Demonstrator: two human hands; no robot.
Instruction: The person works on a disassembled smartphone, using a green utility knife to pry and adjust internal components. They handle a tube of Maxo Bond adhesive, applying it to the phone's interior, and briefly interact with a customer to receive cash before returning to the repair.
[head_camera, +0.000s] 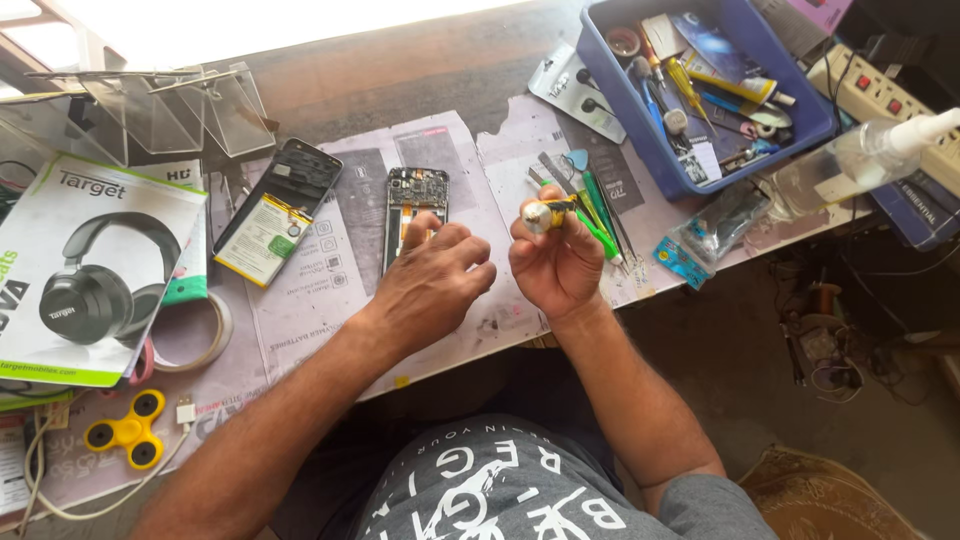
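Left hand (432, 283) rests loosely on the opened phone (412, 215); right hand (556, 262), at three o'clock, grips probably a glue tube (545, 213), mid-repair, needing careful aim.

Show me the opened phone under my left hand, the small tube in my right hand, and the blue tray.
opened phone (414, 190), head view, exposed upper board
small tube (541, 213), head view, yellowish body
blue tray (612, 106), head view, left wall

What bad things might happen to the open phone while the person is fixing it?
The left hand rests on the open phone, so it might press on bare parts inside. The right hand holds a small yellow tube above the paper; whatever is in it might drip. The other opened phone lies close and might get bumped.
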